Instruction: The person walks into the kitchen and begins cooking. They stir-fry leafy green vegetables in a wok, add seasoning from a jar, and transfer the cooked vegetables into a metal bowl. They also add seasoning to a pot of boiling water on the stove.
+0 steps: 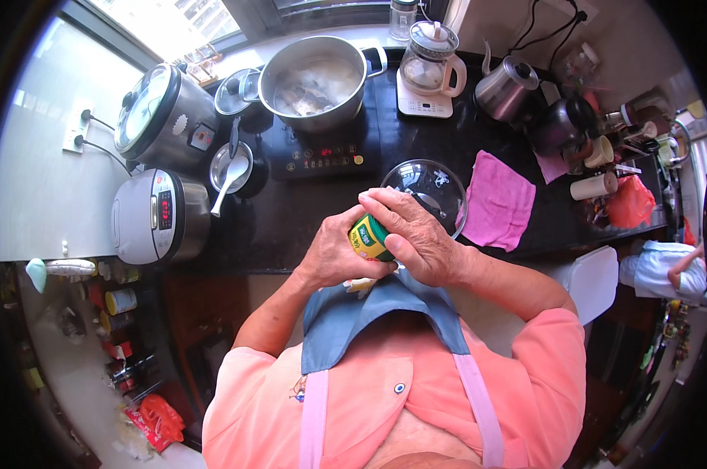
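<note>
In front of my chest, my left hand (pixel 339 249) is wrapped around a small yellow and green canister (pixel 370 237) that bears writing. My right hand (pixel 415 234) lies over its green top end, fingers bent around it. Whether the lid is loose cannot be seen. Just beyond my right hand is a clear glass lid or shallow bowl (pixel 427 186) on the black counter, beside a pink cloth (pixel 499 202). A large steel pot (pixel 312 114) holding cloudy liquid and food stands on a lit induction cooktop (pixel 325 164).
A ladle or spoon (pixel 234 173) rests in a steel bowl (pixel 216 170). Two cookers (pixel 178 117) stand at the left. A glass kettle (pixel 429 70), a metal kettle (pixel 506 85) and cups line the back right. Another person (pixel 664 269) is at the far right.
</note>
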Motion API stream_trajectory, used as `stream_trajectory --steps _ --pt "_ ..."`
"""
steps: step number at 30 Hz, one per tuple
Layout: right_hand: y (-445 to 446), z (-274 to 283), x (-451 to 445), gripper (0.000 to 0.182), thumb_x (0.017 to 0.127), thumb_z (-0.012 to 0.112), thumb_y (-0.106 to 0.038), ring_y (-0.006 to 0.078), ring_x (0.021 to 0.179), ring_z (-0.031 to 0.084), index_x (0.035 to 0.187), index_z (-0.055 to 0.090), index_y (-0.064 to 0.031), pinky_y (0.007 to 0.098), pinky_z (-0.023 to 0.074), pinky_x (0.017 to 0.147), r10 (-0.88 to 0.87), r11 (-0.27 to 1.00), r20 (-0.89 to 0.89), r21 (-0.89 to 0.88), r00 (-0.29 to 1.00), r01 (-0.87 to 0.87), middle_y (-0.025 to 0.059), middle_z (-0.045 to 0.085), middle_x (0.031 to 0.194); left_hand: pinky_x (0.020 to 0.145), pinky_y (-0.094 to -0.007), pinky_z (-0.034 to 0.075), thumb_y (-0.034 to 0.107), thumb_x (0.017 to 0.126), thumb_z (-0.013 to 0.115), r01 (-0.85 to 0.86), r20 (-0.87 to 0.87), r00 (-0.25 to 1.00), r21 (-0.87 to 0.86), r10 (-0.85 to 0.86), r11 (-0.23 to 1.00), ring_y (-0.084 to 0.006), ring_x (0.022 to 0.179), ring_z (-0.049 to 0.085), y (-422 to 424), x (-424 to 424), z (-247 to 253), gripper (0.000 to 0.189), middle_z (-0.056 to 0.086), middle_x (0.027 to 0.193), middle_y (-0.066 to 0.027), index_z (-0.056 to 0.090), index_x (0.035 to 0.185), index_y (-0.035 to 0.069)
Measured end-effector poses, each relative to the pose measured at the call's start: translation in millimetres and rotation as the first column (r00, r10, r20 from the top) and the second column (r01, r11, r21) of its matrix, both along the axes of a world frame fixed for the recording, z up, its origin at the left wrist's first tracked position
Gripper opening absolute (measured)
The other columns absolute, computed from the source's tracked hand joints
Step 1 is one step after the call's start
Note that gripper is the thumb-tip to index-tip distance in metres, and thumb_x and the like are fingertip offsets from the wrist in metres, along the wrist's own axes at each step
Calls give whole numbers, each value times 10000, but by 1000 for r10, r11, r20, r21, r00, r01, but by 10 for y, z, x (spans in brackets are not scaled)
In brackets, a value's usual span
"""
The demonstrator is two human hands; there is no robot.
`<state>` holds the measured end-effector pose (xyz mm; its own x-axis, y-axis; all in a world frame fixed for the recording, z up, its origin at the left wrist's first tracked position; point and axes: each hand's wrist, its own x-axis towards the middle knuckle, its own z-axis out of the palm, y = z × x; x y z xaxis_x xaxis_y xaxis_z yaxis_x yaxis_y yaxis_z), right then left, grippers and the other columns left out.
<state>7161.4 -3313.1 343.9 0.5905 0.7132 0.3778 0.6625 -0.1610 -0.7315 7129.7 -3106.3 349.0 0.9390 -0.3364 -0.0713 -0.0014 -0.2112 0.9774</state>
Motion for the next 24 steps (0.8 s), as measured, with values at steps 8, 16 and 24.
stream_trajectory --steps 8,16,24 --pt "376 -87 -218 976 927 441 -774 448 1520 193 1586 302 -68 561 141 1231 -161 986 138 -21 977 166 252 225 1631 892 -332 545 176 625 911 28 38 999 -101 -24 995 -175 962 679 466 -30 -425 677 703 1078 -89 632 1223 23" --pt "192 -187 -1206 864 999 567 -559 284 1167 625 1613 200 -74 418 519 1007 -623 740 -324 51 712 670 199 457 1477 862 -319 529 95 711 881 -304 210 912 -229 352 925 -169 924 662 820 -54 -423 503 688 1049 -45 673 1165 39" --pt "-400 -253 -2710 791 986 609 -529 331 1145 641 1585 293 -122 433 541 962 -805 513 -304 77 510 855 209 460 1446 871 -312 504 96 695 863 47 307 952 -79 -20 996 -156 932 625 -354 -706 -75 544 651 1045 -32 630 1183 33"
